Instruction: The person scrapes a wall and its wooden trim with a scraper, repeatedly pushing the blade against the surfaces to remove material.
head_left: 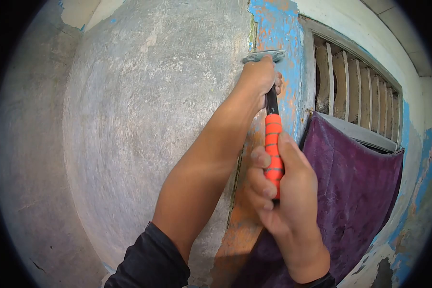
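Both of my hands are on a paint scraper with an orange, dark-striped grip (273, 153), a black shaft and a wide grey metal head. My left hand (261, 79) is closed around the shaft just below the head, one finger pressed up against it. Lower down, my right hand (293, 180) wraps the orange grip. The scraper head lies at a wooden post (278, 29) covered in patchy blue and orange paint. Its far edge seems to touch the post, though contact is hard to see.
Left of the post stretches a bare grey wall (144, 96). On the right is a slatted window vent (355, 86) in a frame, with a purple cloth (350, 187) hanging beneath it. Peeling blue and white paint marks the wall at far right.
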Demonstrator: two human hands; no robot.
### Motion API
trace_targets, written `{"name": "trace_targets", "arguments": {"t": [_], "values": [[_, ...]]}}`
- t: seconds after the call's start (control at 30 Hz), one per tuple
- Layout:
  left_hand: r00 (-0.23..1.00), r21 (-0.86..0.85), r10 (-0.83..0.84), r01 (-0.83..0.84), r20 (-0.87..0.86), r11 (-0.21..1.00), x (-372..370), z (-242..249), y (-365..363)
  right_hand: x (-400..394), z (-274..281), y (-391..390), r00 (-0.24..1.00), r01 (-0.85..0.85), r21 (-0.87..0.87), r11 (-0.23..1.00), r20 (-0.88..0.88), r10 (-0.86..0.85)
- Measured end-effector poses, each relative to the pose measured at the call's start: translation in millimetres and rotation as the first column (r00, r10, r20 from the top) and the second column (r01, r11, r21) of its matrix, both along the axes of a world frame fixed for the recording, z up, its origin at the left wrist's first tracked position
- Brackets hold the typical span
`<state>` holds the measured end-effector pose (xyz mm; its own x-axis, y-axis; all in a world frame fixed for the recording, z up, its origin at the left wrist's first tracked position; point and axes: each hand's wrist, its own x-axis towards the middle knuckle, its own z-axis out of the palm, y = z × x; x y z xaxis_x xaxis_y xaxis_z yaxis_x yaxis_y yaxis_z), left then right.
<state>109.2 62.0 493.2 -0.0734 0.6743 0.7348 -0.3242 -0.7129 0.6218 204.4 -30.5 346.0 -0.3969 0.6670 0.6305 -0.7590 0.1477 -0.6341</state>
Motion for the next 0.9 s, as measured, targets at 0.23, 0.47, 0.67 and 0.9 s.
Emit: {"name": "trace_targets", "arguments": {"t": [0.23,0.47,0.67,0.9], "values": [[1.0,0.058,0.009,-0.01,0.008,0.998,-2,13,2,-7,12,-1,1.0,0.007,0.02,1.0,0.002,-0.007],[1.0,0.053,-0.01,0.009,0.008,0.999,0,25,3,-13,22,1,0.999,0.045,0.029,0.999,-0.012,-0.045],[0.998,0.052,0.048,-0.05,0.026,0.997,1,9,-4,-4,11,0,0.999,0.036,0.031,0.999,0.023,-0.037],[0.999,0.052,0.014,-0.015,0.031,0.999,-1,28,-1,-7,26,5,1.0,0.021,0.013,1.0,-0.007,-0.021]]}}
